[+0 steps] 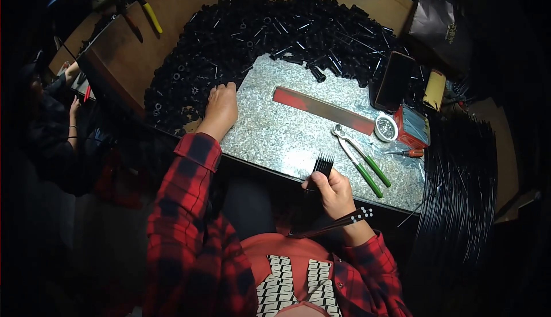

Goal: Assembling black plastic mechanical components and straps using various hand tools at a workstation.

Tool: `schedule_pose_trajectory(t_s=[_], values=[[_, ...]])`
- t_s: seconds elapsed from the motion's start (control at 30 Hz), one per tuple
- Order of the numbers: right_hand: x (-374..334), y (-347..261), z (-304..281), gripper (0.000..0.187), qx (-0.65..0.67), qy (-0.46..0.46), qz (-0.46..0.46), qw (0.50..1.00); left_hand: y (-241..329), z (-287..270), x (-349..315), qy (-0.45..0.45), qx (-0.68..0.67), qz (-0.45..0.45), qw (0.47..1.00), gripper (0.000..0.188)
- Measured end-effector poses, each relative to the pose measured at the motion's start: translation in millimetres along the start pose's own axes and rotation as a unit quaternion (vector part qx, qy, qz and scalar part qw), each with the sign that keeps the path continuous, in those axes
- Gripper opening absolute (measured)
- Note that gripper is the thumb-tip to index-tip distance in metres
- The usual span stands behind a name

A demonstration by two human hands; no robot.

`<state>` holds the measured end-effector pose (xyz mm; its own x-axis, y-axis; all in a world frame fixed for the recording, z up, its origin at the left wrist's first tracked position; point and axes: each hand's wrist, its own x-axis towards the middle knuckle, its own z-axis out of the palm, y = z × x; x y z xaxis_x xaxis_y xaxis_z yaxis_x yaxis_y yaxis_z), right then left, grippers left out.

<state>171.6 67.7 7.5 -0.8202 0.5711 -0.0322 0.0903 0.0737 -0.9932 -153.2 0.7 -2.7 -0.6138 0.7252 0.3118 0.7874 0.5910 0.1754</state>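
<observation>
My left hand (221, 107) rests at the near left edge of a big heap of small black parts (287, 27), mostly short tubes with some rings. Its fingers are curled down and their tips are hidden, so whatever they hold cannot be seen. Close to my body, at the front edge of the metal-topped table, my right hand (336, 191) is closed around a bundle of thin black rods (324, 162). The rods' narrow tips stick up past my thumb in a row. Right of that hand lie pincers with green handles (367, 168).
A worn red-and-grey bar (321, 110) lies mid-table. Beyond its right end are a white cup (385, 128), a red box (407, 136), a screwdriver (410, 153) and a phone (394, 80). Long black rods (459, 185) hang at the right. Another person (54, 127) works at far left.
</observation>
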Motion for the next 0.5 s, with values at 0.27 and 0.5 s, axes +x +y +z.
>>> schedule_pose_trajectory(t_s=[0.27,0.5], values=[[-0.1,1.6,-2.5,0.026,-0.03,0.007,0.001,1.0,47.5,-51.8,-40.7,-0.091,-0.685,-0.08,0.718,0.033],[4.2,-8.4,3.1,0.026,-0.022,-0.029,0.005,0.999,79.3,-52.5,-90.7,-0.205,-0.848,-0.103,0.477,0.035]])
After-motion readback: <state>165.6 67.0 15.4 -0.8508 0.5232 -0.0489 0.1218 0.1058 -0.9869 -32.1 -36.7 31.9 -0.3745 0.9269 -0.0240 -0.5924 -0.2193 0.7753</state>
